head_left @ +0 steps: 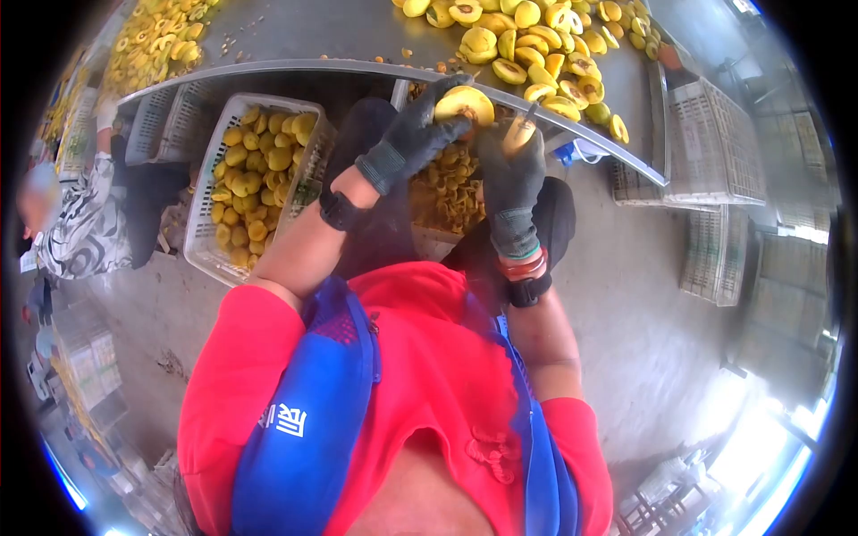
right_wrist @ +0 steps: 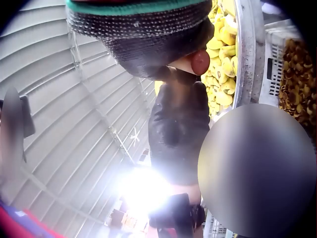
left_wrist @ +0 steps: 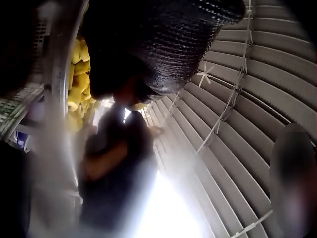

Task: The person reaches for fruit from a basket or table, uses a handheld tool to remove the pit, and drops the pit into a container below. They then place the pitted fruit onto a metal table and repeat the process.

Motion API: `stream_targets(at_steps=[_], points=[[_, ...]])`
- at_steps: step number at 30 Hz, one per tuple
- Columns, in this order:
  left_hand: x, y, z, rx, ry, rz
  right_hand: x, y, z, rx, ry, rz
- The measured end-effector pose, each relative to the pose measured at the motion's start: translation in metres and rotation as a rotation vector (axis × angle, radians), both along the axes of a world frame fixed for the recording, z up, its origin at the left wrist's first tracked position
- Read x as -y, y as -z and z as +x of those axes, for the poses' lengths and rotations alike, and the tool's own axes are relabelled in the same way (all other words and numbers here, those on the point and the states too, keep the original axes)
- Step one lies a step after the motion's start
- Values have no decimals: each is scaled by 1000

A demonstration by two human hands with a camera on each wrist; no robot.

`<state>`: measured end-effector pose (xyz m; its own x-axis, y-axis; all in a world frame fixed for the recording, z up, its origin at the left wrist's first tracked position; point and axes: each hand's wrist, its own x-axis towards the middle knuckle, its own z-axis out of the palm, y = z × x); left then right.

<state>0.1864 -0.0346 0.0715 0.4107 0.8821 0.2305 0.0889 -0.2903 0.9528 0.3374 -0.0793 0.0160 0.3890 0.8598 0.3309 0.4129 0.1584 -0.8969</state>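
In the head view both hands wear dark gloves and meet just over the table's near edge. My left hand grips a yellow peach with a brown patch at its centre, thumb pressed near that patch. Close beside it, my right hand holds a small tool with a pale, wood-like handle and a short dark tip pointing up. The right wrist view shows the black right glove around a pale piece with a reddish rounded end. Most of the peach is hidden by the left glove in the left wrist view.
Cut yellow peaches lie heaped on the metal table, with another heap at far left. A white crate of peaches stands left; brown scraps fill one below the hands. Stacked crates stand right. Another person sits left.
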Motion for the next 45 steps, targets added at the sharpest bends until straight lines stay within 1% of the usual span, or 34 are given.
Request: stream_targets(at_steps=[1, 2, 4, 7, 8, 10, 11, 13, 14, 16, 19, 20, 23, 26, 29, 31, 34, 35, 37, 39, 40, 42, 43, 45], points=[[5, -2, -1, -55, -13, 71, 3, -2, -2, 4, 31, -15], [9, 0, 1, -40, -36, 121, 5, -4, -2, 17, 48, -35], [18, -2, 1, -279, -109, 250, 9, -7, -3, 41, 82, -73], [22, 17, 3, -404, -205, 449, 21, -27, -9, -131, 27, -91], [22, 20, 4, -411, -218, 465, 21, -23, -8, -117, 16, -101], [21, 23, 4, -396, -211, 421, 19, -12, -3, -88, -8, -120], [24, 15, 3, -375, -189, 360, 20, -12, -4, -52, -17, -75], [22, 12, 1, -193, -174, 173, 21, -13, -6, 19, -37, 15], [18, 15, 1, -33, -179, 43, 25, -16, -8, 43, -57, -13], [13, 21, -5, 200, -105, -31, 32, -24, -14, 92, -97, -57], [16, 10, -13, 249, -63, -92, 39, -25, -19, -234, -302, -222], [18, 10, -11, 276, -60, -124, 40, -27, -20, -262, -321, -256], [18, 13, -8, 181, -86, 60, 42, -31, -23, -316, -365, -325], [21, 15, -2, 205, -116, 40, 43, -34, -27, -343, -364, -329], [27, 12, 2, 116, -143, 139, 45, -41, -31, -396, -368, -315], [27, 13, 5, 132, -144, 207, 45, -44, -28, -383, -404, -315], [30, 10, 4, 153, -126, 250, 47, -46, -21, -698, -547, -458], [32, 6, 4, 160, -116, 256, 47, -43, -23, -647, -517, -395], [39, -7, 5, 48, -169, 378, 47, -34, -29, -545, -455, -271], [47, -16, 7, 51, -197, 410, 48, -42, -26, -593, -479, -407], [52, -19, 9, 112, -196, 383, 48, -46, -24, -616, -490, -475], [56, -27, 6, 67, -192, 432, 49, -50, -24, -595, -504, -455], [57, -32, 1, -38, -187, 508, 50, -51, -24, -584, -511, -445], [50, -17, 2, 9, -155, 475, 50, -47, -16, -639, -614, -478]])
